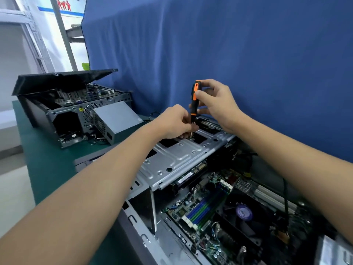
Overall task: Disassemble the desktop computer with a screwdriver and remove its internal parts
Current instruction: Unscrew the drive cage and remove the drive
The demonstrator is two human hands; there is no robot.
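Right hand [214,104], frame centre: fingers closed round the orange-and-black handle of the screwdriver [194,100], held upright. Left hand [174,122] just below it, fingers pinched on the shaft near the tip. Tip sat on the silver drive cage [183,155] of the open desktop computer [219,211], lower right; motherboard and fan exposed. Second opened case [63,104] with a grey power supply [116,119], upper left on the green bench [47,159]. Blue cloth [229,54] behind.

Blue cloth backdrop [229,54] behind a green mat [47,159]; white wall poster [65,6].
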